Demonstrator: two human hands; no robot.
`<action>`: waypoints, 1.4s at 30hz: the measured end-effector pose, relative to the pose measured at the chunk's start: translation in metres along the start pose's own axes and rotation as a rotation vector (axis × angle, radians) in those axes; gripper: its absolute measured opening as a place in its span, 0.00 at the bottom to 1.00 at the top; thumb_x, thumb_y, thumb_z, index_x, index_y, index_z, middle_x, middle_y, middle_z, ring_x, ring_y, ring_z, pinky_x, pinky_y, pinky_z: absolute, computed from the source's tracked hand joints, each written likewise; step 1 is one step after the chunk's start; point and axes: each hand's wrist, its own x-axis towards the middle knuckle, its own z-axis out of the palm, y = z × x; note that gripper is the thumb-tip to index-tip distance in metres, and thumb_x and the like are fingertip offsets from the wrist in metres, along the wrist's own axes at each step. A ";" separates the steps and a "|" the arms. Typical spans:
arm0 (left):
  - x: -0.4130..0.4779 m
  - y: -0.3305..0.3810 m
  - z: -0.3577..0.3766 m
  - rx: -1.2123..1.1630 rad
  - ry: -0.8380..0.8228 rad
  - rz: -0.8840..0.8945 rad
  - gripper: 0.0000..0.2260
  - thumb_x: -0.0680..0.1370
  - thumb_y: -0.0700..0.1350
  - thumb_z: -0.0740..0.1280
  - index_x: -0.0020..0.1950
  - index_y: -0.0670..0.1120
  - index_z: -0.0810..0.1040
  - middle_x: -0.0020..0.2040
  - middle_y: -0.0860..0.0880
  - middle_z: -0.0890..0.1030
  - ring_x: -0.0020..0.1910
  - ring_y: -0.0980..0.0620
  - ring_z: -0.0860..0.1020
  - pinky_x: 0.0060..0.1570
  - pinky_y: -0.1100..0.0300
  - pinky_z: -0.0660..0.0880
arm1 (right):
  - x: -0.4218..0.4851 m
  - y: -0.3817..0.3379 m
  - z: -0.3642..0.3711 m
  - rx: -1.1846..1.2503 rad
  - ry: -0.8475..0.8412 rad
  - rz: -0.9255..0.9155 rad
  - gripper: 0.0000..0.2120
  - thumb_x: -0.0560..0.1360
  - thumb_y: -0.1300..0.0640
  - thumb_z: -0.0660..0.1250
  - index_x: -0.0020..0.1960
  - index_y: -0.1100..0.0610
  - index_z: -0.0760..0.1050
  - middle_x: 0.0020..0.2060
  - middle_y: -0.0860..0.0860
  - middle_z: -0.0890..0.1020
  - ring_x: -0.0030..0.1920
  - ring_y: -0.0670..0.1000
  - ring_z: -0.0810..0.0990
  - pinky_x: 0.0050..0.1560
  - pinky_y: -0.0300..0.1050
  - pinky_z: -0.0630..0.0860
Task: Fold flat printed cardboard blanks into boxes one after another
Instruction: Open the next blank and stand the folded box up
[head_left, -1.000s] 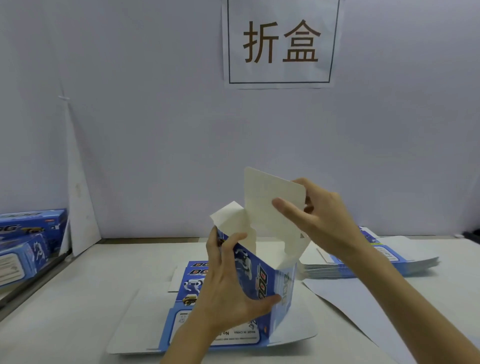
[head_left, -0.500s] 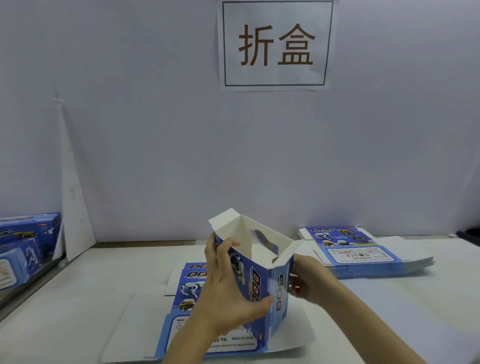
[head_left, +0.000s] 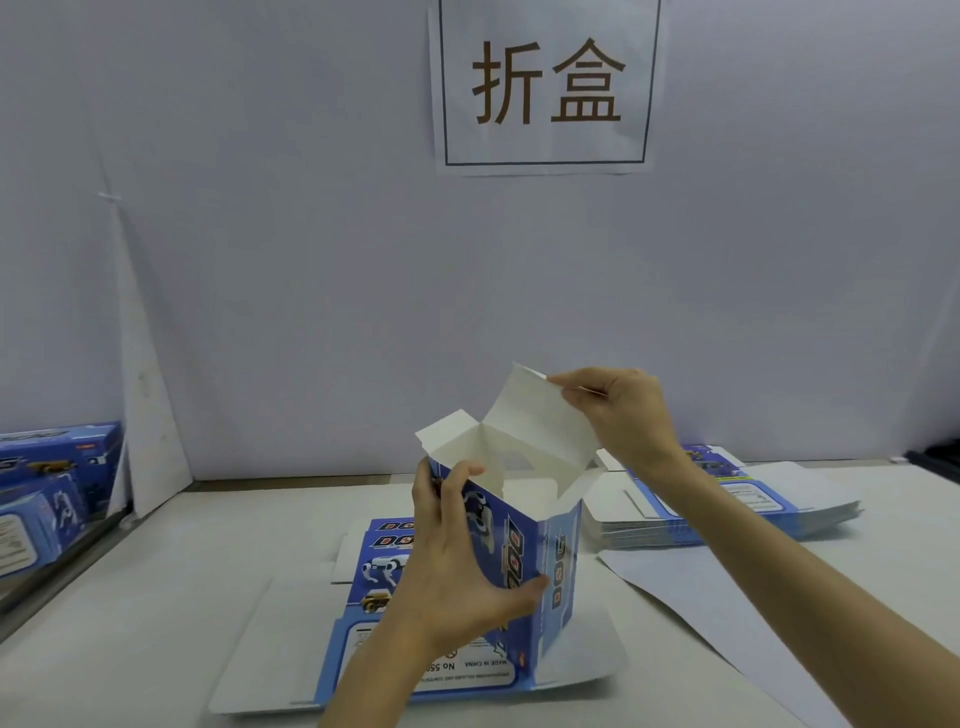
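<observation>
Over the flat blank (head_left: 291, 649), box (head_left: 558, 566) in left hand (head_left: 457, 577) grip, raised flap (head_left: 540, 426) in seeming right hand (head_left: 623, 415) pinch.

Soft, even, cool-toned light filled the scene, bright without glare. Faint shadows fell beneath the box (head_left: 519, 551) and the stack of flat blanks (head_left: 623, 530) on the table (head_left: 156, 597). The whole picture was slightly soft, and the wide lens bent straight lines near the left edge.

Box (head_left: 563, 561) upright on a flat blank (head_left: 291, 639) on the table (head_left: 156, 587), stack of blanks (head_left: 727, 514) behind to the right, finished boxes (head_left: 52, 483) far left.
</observation>
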 end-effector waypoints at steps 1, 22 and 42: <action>0.000 0.001 0.001 0.011 0.010 -0.003 0.41 0.59 0.66 0.71 0.61 0.73 0.46 0.71 0.63 0.46 0.71 0.54 0.60 0.58 0.51 0.77 | 0.001 -0.001 0.001 -0.018 0.013 -0.036 0.09 0.75 0.65 0.68 0.52 0.59 0.84 0.43 0.53 0.84 0.40 0.47 0.79 0.38 0.26 0.70; 0.001 0.008 0.011 0.130 0.077 -0.107 0.43 0.57 0.71 0.67 0.59 0.76 0.39 0.72 0.64 0.41 0.74 0.51 0.55 0.68 0.51 0.66 | 0.015 -0.021 0.019 0.219 -0.012 0.074 0.11 0.73 0.60 0.71 0.54 0.52 0.79 0.46 0.48 0.86 0.43 0.42 0.82 0.43 0.35 0.78; -0.014 -0.049 0.036 -0.383 0.057 -0.518 0.46 0.63 0.62 0.69 0.77 0.56 0.55 0.66 0.50 0.75 0.62 0.50 0.76 0.52 0.58 0.78 | -0.140 0.066 0.089 0.771 0.017 0.473 0.18 0.74 0.45 0.57 0.59 0.51 0.74 0.45 0.48 0.86 0.45 0.49 0.85 0.36 0.38 0.80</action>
